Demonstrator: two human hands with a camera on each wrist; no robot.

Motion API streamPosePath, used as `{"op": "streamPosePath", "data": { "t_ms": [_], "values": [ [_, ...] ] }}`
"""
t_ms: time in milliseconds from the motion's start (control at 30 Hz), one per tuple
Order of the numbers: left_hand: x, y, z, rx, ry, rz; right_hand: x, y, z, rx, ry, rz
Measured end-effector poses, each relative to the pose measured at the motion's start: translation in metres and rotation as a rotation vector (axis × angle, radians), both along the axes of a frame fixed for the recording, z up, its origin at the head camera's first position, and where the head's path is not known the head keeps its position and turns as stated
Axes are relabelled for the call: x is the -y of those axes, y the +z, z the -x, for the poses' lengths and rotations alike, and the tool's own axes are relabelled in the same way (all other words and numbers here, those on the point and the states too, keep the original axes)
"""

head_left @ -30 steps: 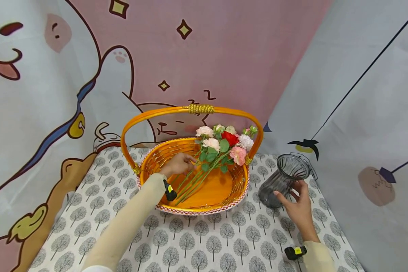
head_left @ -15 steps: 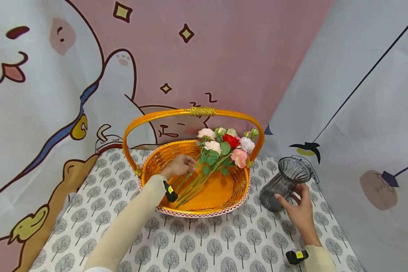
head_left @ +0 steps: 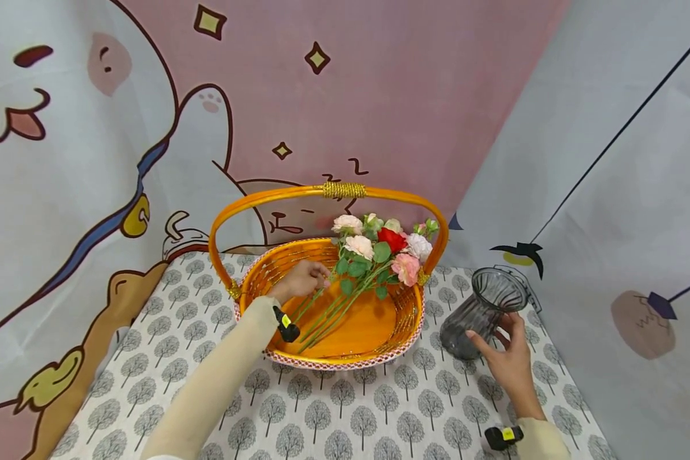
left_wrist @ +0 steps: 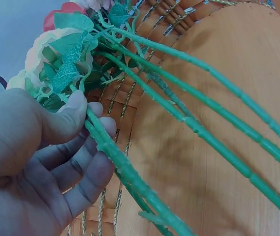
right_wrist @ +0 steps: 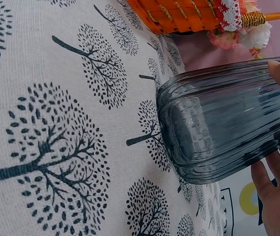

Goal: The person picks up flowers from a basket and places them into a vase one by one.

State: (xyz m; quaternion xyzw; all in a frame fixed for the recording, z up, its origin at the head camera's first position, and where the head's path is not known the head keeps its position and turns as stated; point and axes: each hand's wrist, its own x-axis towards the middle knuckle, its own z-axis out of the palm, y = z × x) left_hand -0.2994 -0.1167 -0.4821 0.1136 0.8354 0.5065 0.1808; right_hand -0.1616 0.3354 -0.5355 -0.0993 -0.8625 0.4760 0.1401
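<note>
Inside the orange woven basket (head_left: 374,322), my left hand (head_left: 303,280) pinches a green flower stem (left_wrist: 122,160) between thumb and fingertips, just below the blooms. Several artificial flowers lie there with it: a red one (head_left: 392,239), a pink one (head_left: 405,269) and pale ones. Their heads lean on the basket's right back rim, and their other stems (left_wrist: 206,142) slant across the basket floor. My right hand (head_left: 508,358) grips a grey ribbed glass vase (head_left: 462,332) to the right of the basket, thumb on one side and fingers on the other. The vase's base is at the tablecloth.
The basket's tall arched handle (head_left: 276,195) rises over my left hand and the flowers. A tree-print cloth (head_left: 322,409) covers the table. Behind it hangs a pink cartoon backdrop (head_left: 414,96), with a pale curtain (head_left: 627,211) along the right side.
The head view has shifted slightly, so the scene sits a little lower. Both hands keep their holds on the stem and the vase, with hardly any movement.
</note>
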Motion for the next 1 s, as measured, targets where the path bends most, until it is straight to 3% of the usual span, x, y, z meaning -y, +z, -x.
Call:
{"op": "streamPosePath", "data": {
  "t_ms": [400,633,1000],
  "values": [
    [0.000,0.009,-0.002,-0.029,0.000,-0.054,0.000,0.001,-0.001,-0.011,0.003,0.001],
    [0.001,0.018,-0.007,-0.022,0.037,-0.075,-0.002,-0.001,0.001,-0.018,-0.006,-0.001],
    [0.006,0.033,-0.022,-0.095,0.051,-0.068,0.001,0.000,0.001,-0.018,0.006,0.018]
  ]
}}
